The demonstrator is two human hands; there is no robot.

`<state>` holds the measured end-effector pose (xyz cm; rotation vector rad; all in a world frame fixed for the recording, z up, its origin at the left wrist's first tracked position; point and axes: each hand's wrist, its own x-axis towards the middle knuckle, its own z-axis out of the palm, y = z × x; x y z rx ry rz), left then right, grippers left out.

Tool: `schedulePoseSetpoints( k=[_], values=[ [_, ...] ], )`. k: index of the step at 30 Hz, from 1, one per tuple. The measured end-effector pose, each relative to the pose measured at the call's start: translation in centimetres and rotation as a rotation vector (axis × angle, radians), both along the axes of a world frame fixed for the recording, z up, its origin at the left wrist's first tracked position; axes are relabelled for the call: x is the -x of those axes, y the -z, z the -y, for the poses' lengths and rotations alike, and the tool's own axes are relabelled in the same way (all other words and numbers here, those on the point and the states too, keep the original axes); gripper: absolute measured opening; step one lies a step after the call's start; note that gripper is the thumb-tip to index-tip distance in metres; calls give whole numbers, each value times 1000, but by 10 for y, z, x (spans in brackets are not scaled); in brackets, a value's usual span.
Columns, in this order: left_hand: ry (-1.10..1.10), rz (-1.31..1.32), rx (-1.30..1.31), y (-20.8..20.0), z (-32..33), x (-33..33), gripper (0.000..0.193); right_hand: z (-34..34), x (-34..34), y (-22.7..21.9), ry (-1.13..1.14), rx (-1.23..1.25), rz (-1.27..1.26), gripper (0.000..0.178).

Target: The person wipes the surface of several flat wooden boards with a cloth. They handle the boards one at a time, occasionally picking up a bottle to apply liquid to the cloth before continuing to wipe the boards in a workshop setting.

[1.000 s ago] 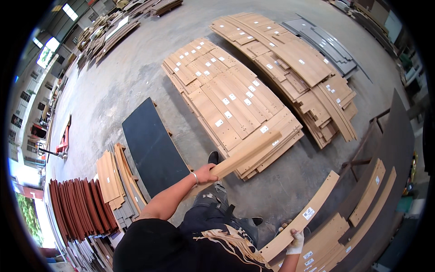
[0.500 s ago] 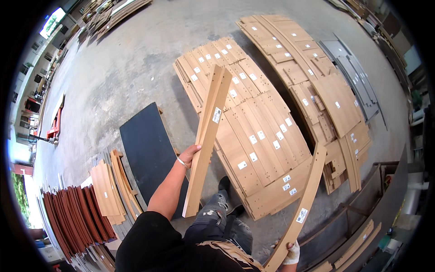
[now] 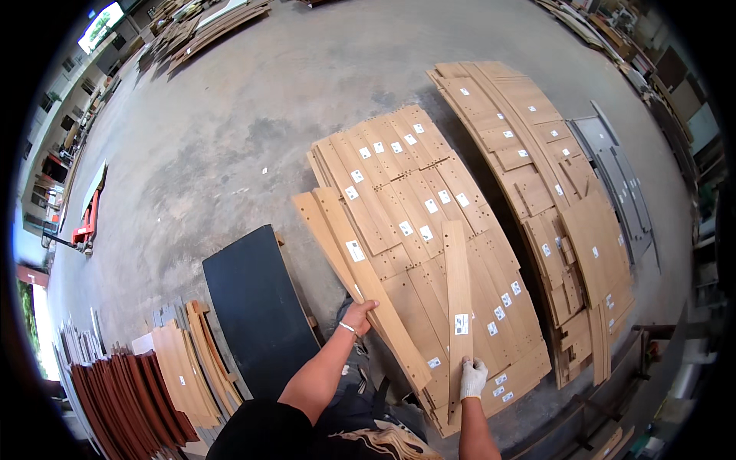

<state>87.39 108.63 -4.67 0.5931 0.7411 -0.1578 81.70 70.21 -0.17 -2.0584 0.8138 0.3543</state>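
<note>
A person is standing on a grey concrete floor [image 3: 230, 138], looking down at a large flat stack of light brown wooden boards with small white labels [image 3: 429, 230] that is filling the centre of the frame. The bare left hand [image 3: 359, 314], at lower centre, is closing its fingers around the edge of a long light brown wooden plank [image 3: 360, 276], which is lying slanted along the left side of the stack. The right hand [image 3: 472, 377], wearing a white glove, is gripping the near end of a narrow light brown wooden strip with a white label [image 3: 458, 299]; the strip is lying lengthwise on top of the stack, running up toward the middle of the frame. A black rectangular panel [image 3: 257, 299] is lying on the floor just left of the stack. Curved reddish-brown and tan boards [image 3: 153, 383] are leaning together at lower left. A second spread of light brown boards [image 3: 552, 184] is lying at the right.
</note>
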Motion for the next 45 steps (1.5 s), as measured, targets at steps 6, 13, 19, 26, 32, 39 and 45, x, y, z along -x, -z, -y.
schedulePoseSetpoints(
  k=[6,13,19,26,32,39,45],
  values=[
    [13,-210,46,60,-81,-36,51,-172,-226,109,-160,119,5,31],
    [39,-199,59,100,-168,-99,51,-294,-456,230,-434,242,-16,51],
    [-12,-266,-30,133,-200,-131,56,-398,-501,255,-532,247,8,47],
    [-41,-309,51,147,-185,-205,52,-395,-492,278,-785,518,231,51],
    [63,-222,90,162,-174,-274,50,-383,-428,233,-538,-373,-195,61],
    [-37,-285,-42,189,-141,-326,40,-378,-472,221,-453,-67,-220,65],
    [113,-333,-381,197,-159,-337,33,-362,-585,259,-587,357,-52,62]
  ],
)
